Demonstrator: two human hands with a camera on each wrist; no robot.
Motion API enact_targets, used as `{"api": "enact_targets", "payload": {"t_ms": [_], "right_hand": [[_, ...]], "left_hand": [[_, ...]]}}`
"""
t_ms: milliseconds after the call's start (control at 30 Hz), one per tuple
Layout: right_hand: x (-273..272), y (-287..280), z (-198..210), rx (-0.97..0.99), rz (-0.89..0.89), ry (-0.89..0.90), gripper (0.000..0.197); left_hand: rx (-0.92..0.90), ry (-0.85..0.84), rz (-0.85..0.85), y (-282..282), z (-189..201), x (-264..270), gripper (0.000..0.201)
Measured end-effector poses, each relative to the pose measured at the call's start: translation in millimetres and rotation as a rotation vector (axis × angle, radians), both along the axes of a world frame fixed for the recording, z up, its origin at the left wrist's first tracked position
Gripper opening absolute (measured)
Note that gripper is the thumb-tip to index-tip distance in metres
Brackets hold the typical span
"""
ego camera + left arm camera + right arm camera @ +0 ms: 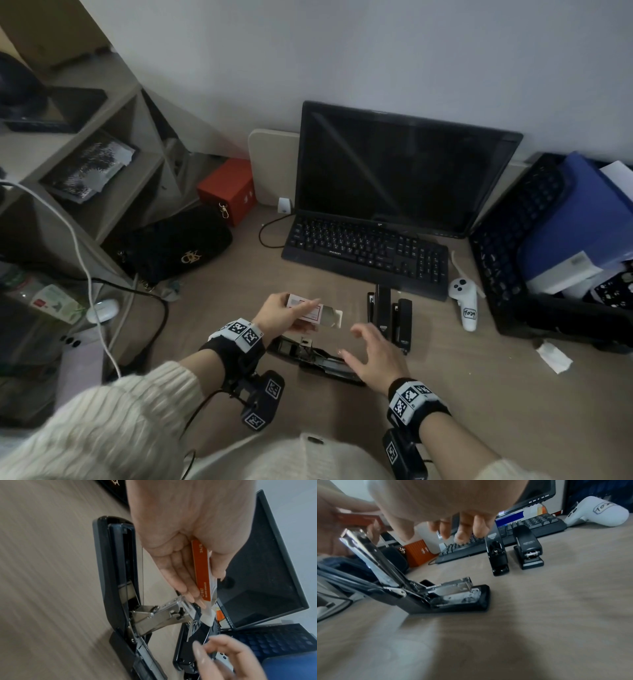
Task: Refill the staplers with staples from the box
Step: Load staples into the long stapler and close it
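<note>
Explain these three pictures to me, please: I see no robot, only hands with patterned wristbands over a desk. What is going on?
There is no machine here: a person works with bare hands while cameras record them. The wide picture looks down from the person's head. The other two look along the left and right wrists toward the fingers. The left hand holds a small orange-and-white box with its end flap open, probably staples. The right hand is open with fingers spread, holding nothing, over a black stapler that lies swung open on the desk. Two more black staplers stand shut beside it, in front of a keyboard and a dark monitor. A white controller lies to the right.
</note>
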State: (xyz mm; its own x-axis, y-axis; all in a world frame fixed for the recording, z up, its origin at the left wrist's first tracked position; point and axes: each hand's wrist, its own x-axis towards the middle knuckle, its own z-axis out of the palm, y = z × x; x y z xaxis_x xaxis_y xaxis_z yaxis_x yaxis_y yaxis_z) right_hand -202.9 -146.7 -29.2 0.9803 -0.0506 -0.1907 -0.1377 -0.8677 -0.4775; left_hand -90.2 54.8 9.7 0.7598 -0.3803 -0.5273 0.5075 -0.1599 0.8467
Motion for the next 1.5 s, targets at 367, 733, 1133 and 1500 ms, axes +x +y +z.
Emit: {"api": "enact_targets", "payload": {"t_ms": [367,733,1133,1500], "right_hand": [[32.5,25.2,34.6,0.206,-0.024,-0.149,0.059],[29.0,17.7,22.3,0.095,-0.161,-0.134,0.045],[26.3,2.9,6.2,0.004,-0.253,0.103,0.054],[53.4,5.4,-5.0,0.073,-0.283,0.137,0.053]], "left_hand": [[0.071,-0.012,-0.148,-15.8,5.8,-2.7,0.041],[0.109,-0.052,-0.105,-12.8,-0.4,2.7,0.05],[0.079,-0.036,-0.014,-3.8,2.8,11.8,0.036],[0.078,-0.033,-0.02,-2.7,5.1,20.0,0.033]]}}
